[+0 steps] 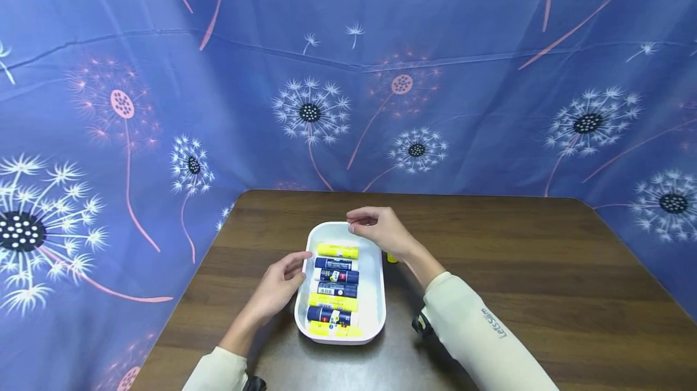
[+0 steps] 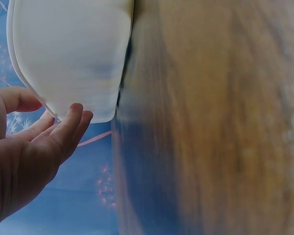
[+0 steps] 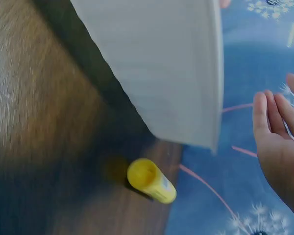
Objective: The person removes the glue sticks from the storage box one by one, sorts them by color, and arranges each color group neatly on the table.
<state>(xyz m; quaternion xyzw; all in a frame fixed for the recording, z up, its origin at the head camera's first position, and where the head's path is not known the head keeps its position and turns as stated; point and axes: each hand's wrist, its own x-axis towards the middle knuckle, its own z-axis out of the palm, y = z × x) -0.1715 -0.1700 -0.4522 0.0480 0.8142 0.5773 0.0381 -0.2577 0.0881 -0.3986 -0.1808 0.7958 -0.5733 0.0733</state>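
A white tray (image 1: 373, 300) on the table holds a column of several glue sticks, lying crosswise. Some are yellow, like the farthest one (image 1: 337, 251); others are dark blue with white ends, like the one in the middle (image 1: 337, 276). My left hand (image 1: 278, 287) is at the tray's left rim, fingers loosely bent, fingertips right at the edge in the left wrist view. Over the far right corner of the tray is my right hand (image 1: 383, 232), raised, with nothing in its fingers. Outside the tray, beneath the right forearm, is another yellow glue stick (image 3: 152, 181).
The brown wooden table (image 1: 517, 270) extends to the right of the tray. Behind it and at both sides hangs a blue cloth (image 1: 479, 76) with a dandelion print.
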